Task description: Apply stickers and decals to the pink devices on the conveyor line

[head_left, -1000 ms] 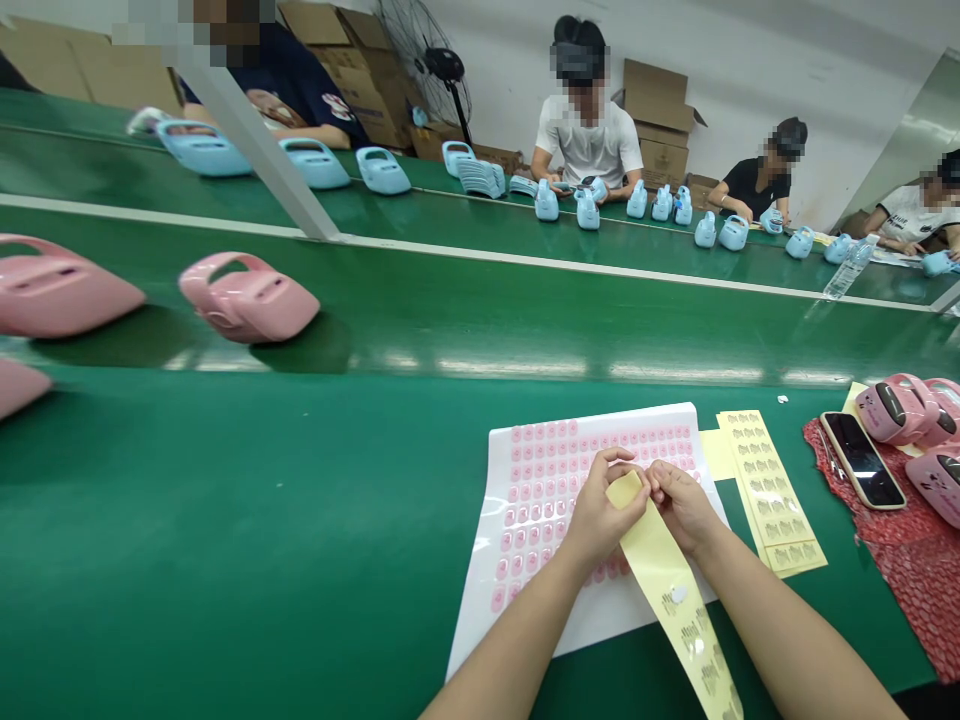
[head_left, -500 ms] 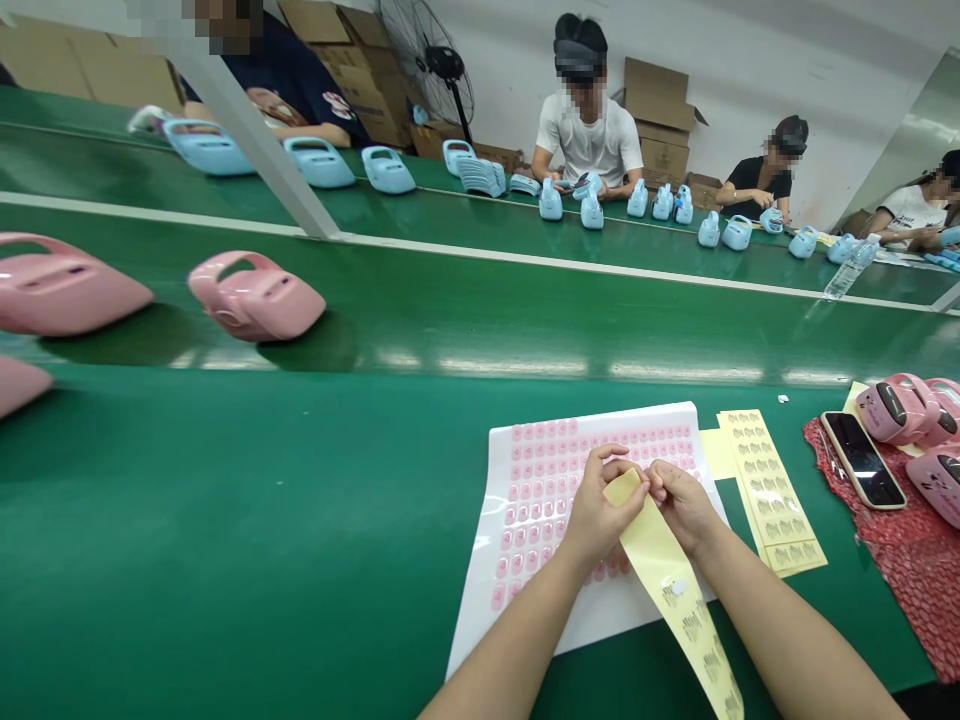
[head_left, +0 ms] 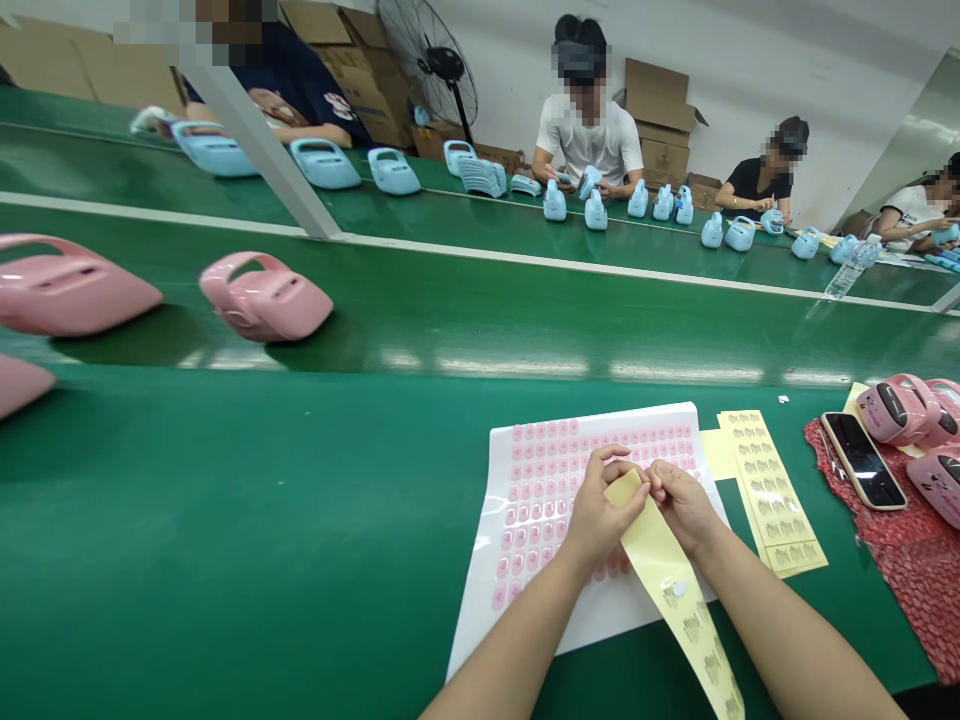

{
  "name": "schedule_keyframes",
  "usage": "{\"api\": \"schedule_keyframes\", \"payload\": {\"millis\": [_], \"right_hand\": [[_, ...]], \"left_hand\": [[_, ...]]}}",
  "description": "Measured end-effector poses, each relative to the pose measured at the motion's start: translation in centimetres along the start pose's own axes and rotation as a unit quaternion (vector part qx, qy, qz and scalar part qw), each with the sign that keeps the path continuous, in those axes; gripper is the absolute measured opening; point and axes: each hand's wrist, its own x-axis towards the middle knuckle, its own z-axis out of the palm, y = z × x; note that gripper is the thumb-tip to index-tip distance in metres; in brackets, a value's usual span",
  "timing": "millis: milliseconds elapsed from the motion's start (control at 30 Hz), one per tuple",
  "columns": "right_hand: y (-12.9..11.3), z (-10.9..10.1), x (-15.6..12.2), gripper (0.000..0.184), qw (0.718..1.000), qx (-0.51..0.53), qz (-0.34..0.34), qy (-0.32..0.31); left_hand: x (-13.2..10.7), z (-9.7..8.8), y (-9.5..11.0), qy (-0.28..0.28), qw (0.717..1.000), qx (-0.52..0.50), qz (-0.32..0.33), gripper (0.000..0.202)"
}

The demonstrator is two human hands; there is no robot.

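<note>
My left hand (head_left: pixel 611 505) pinches the top end of a long yellow sticker strip (head_left: pixel 660 555), which hangs down toward me with dark print on its lower part and a small white patch midway. Closed in a pinch, my right hand (head_left: pixel 681 500) meets the left fingertips at the strip's upper edge; what lies between its fingers is too small to make out. Beneath both hands, a white sheet (head_left: pixel 525 640) with rows of pink oval stickers lies on the green table.
More yellow sticker sheets (head_left: pixel 772 490) lie right of the white sheet. Farther right are a phone (head_left: pixel 864 460), red bubble wrap (head_left: pixel 892 560) and pink cases (head_left: pixel 900 408). Pink handled shells (head_left: pixel 266 297) stand on the conveyor (head_left: pixel 480 310). Several people sit opposite among light-blue shells (head_left: pixel 394 172).
The pink shells at left and several light-blue shells across have shifted slightly right. My hands and the sticker strip have hardly moved.
</note>
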Motion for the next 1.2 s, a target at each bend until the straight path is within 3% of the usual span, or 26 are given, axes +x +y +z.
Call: {"api": "schedule_keyframes", "payload": {"millis": [500, 1200], "right_hand": [[0.52, -0.08, 0.41, 0.038, 0.997, -0.076, -0.025, 0.015], [0.42, 0.39, 0.15, 0.037, 0.999, -0.047, -0.011, 0.018]], "left_hand": [[-0.05, 0.05, -0.46, 0.045, 0.998, 0.031, -0.028, 0.034], [0.16, -0.2, -0.31, 0.008, 0.999, 0.019, -0.038, 0.035]]}}
